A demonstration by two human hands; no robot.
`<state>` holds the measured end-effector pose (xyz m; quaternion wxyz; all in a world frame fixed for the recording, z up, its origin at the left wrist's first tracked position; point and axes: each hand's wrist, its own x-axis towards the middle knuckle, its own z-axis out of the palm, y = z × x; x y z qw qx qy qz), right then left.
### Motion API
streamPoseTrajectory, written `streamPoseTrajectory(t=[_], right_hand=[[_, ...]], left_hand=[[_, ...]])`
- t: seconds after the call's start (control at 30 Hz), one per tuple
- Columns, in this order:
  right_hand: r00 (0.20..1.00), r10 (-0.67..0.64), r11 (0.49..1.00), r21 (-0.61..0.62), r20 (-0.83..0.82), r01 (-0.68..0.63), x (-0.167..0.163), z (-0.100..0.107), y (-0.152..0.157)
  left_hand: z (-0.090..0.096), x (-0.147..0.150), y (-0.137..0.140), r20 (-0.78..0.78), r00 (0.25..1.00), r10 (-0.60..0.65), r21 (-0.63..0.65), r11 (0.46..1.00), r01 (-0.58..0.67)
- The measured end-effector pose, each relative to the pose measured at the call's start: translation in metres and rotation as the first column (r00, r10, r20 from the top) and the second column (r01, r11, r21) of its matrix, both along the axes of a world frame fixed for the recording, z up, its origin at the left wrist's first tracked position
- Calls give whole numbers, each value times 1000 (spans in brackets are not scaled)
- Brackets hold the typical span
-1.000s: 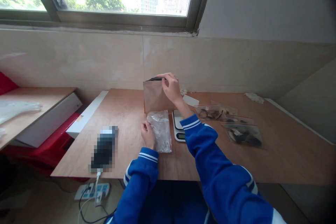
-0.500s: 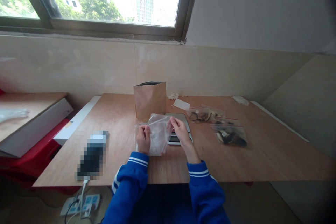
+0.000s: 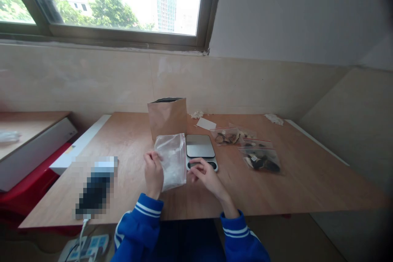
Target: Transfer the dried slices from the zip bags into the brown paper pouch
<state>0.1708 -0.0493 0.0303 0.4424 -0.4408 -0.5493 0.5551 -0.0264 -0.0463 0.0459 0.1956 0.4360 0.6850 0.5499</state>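
A clear zip-lock bag (image 3: 172, 159) is pinched at its left side by my left hand (image 3: 154, 174), its zip edge facing right. Nothing shows inside the bag except folds of plastic. My right hand (image 3: 204, 176) hovers just right of that edge, apart from it, fingers loosely bent and spread, holding nothing I can see. Under the right fingers is the front panel of a kitchen scale (image 3: 200, 146), whose metal plate carries nothing. Behind the clear bag stands an upright brown paper pouch (image 3: 168, 117) with its top gaping and a dark lining showing.
Zip-lock bags with dark dried pieces (image 3: 262, 160) and lighter slices (image 3: 226, 136) lie to the right. A white card (image 3: 206, 123) and crumpled tissue (image 3: 197, 114) are behind the scale. A blurred dark device (image 3: 96, 188) on a white cable (image 3: 81, 237) lies at left.
My right hand has let go of the bag's edge and moved down in front of the scale. The clear bag, in my left hand, has turned and spread flatter.
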Motion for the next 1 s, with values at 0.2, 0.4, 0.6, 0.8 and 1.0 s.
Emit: streamPoseTrajectory(t=[0.2,0.4,0.6,0.8,1.0], right_hand=[[707,-675,728,345,212,592,111,-35,28],[142,-841,507,670,522,542,169,-67,30],[-67,-804,479,711,590,515,162,-65,19],[-131,-769,495,713,626,497,172,-58,15],[-22,-851,465,772,525,434,181,-63,6]], left_hand=[[-6,-26,-7,-18,998,68,-217,974,-70],[-32,-26,-5,-222,975,-8,-233,971,-45],[-28,2,-24,-591,805,53,-151,973,-175],[-42,30,-35,-701,694,-164,-185,982,45],[-61,28,-29,-726,616,-306,-338,939,67]])
